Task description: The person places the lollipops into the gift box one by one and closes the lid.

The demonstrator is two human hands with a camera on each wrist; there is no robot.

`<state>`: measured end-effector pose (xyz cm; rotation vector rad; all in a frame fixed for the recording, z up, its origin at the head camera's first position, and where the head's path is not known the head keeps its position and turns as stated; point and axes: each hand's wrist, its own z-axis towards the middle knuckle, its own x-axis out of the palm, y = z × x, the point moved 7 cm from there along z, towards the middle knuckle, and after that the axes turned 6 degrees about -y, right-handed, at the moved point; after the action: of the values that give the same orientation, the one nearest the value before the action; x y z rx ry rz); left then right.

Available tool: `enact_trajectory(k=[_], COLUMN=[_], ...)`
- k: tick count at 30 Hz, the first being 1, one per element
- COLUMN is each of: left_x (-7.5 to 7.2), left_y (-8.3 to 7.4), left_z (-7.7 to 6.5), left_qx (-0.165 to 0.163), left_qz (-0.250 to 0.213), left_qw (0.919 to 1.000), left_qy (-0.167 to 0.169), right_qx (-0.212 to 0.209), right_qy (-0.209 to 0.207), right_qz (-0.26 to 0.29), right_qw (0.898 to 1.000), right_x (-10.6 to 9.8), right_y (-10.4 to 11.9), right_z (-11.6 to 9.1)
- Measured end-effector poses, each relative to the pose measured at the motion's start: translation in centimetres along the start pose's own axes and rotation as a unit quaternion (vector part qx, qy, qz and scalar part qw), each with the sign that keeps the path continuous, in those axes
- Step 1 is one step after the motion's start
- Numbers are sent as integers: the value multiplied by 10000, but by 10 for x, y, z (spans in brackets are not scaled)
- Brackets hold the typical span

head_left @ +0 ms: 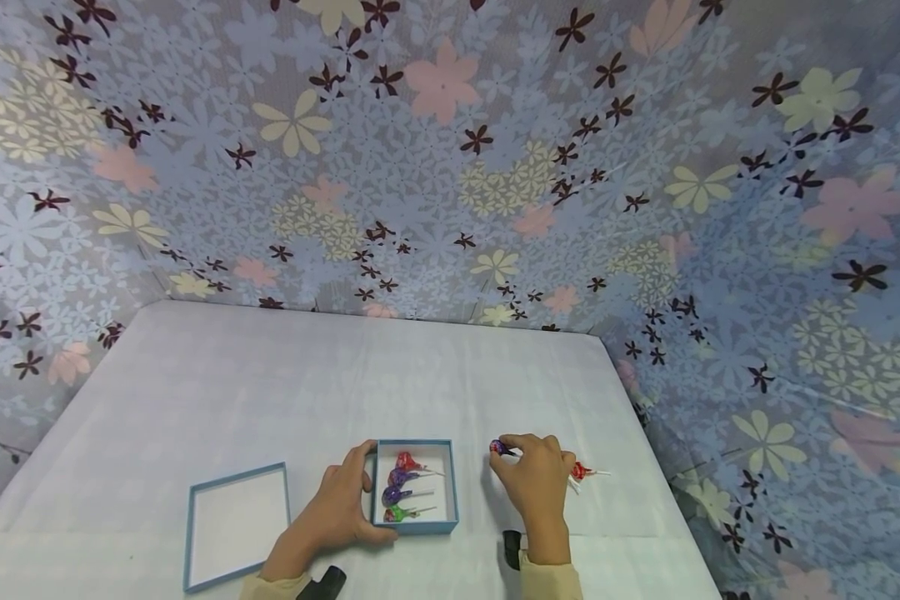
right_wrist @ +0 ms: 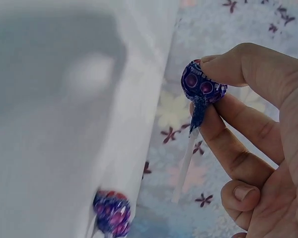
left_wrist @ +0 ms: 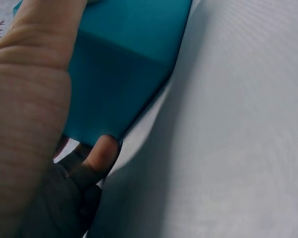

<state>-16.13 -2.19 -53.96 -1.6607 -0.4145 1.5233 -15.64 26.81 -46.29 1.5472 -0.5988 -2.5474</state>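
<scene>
A blue-rimmed box (head_left: 454,492) with a white inside stands before me. Several wrapped lollipops lie in it in a column: a red one (head_left: 407,461), two purple ones and a green one (head_left: 394,513), sticks to the right. My left hand (head_left: 339,507) grips the box's left side, thumb at the near corner and fingers toward the far one; the left wrist view shows the teal outer wall (left_wrist: 119,89). Right of the box, my right hand (head_left: 536,483) pinches a purple lollipop (right_wrist: 201,85) by its wrapped head, above the table. Its white stick hangs down in the right wrist view.
A blue-edged lid (head_left: 287,492) lies with its white inside up, left of the box. Beyond my right hand are a red lollipop (head_left: 581,472) and another white stick. In the right wrist view a purple lollipop (right_wrist: 111,213) rests on the white-covered table (head_left: 345,375).
</scene>
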Motion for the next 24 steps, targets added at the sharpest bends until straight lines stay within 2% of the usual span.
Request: enact_trajectory(k=[12, 24], left_x=[0, 1], left_y=[-1, 0], left_z=[0, 1], left_qx=[-38, -8], left_qz=[42, 94], left_qw=[10000, 10000], left_qy=[48, 25], right_qx=[-171, -578], right_qy=[-46, -248], right_qz=[62, 481], right_qw=[9998, 9969], right_x=[-2, -12], right_y=[21, 47], right_z=[3, 7])
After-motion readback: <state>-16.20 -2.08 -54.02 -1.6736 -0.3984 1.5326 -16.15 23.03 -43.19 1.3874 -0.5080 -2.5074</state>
